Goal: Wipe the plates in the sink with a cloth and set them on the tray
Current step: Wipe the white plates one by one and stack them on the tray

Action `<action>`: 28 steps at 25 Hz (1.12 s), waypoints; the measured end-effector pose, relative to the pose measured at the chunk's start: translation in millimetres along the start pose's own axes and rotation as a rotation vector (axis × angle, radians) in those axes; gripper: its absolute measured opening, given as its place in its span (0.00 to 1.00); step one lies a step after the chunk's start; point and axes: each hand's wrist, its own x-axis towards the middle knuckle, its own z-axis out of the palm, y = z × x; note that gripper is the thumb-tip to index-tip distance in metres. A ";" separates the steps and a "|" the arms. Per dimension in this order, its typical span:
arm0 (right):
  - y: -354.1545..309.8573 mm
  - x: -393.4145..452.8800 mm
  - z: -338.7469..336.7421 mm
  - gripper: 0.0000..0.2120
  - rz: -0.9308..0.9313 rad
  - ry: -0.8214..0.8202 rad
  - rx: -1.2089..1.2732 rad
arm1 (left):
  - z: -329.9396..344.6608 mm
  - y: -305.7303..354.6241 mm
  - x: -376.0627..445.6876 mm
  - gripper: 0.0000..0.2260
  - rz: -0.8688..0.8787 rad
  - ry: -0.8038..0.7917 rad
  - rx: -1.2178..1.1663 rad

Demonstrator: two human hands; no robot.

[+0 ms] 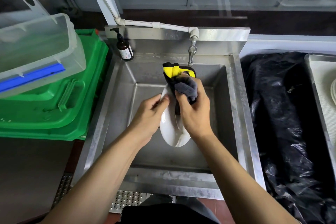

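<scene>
A white plate [171,131] is held on edge over the steel sink [116,85]. My left hand [148,112] grips its upper left rim. My right hand [193,107] presses a grey, black and yellow cloth [179,78] against the plate's right face. The cloth bunches above my fingers and covers the plate's top. At the far right stands a steel tray [312,71] with the rim of a white plate [333,91] just showing at the frame edge.
A tap [191,54] hangs over the back of the sink, a brown pump bottle [124,47] at its back left corner. Green crates [54,107] with a clear plastic box [36,47] stand left. A black plastic bag [283,114] lies between sink and tray.
</scene>
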 end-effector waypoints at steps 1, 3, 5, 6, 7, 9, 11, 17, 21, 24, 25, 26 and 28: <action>1.2 0.1 0.6 0.15 -0.012 0.000 -0.019 | -0.5 -0.9 0.5 0.20 0.030 -0.006 0.058; 6.3 9.2 -2.2 0.14 0.058 0.063 -0.026 | 1.2 -0.7 -2.2 0.21 0.091 -0.006 0.185; 8.9 19.9 -5.4 0.11 0.206 0.112 0.016 | 3.7 -2.2 -4.9 0.19 0.117 0.007 0.251; 6.8 18.7 -4.5 0.11 0.219 0.097 0.024 | 4.8 -1.3 -5.2 0.19 0.119 0.021 0.268; 1.2 12.1 -1.8 0.12 0.188 0.069 0.013 | 5.6 -0.7 -3.8 0.19 0.115 0.046 0.264; -6.8 -7.7 7.7 0.15 0.122 0.016 0.006 | 6.1 -2.3 3.0 0.18 0.082 0.128 0.187; -10.0 -22.8 14.3 0.15 0.129 0.024 0.031 | 6.8 -3.4 6.3 0.17 0.027 0.218 0.135; -9.7 -5.4 15.9 0.12 0.200 0.082 0.057 | 13.6 -7.6 7.6 0.19 -0.040 0.257 0.090; 1.7 -44.1 26.9 0.16 0.159 0.105 0.094 | 18.3 -1.6 17.3 0.15 -0.114 0.370 -0.067; 17.6 -79.0 36.2 0.23 0.149 0.082 0.107 | 14.9 6.6 25.0 0.14 -0.112 0.466 -0.122; 21.3 -85.0 37.9 0.24 0.168 0.086 0.122 | 13.9 7.9 26.0 0.14 -0.118 0.486 -0.127; 25.1 -88.5 38.4 0.25 0.193 0.107 0.135 | 12.8 6.5 27.0 0.13 -0.125 0.497 -0.129; 28.2 -89.4 37.0 0.23 0.255 0.180 0.148 | 10.8 3.9 26.6 0.12 -0.142 0.504 -0.151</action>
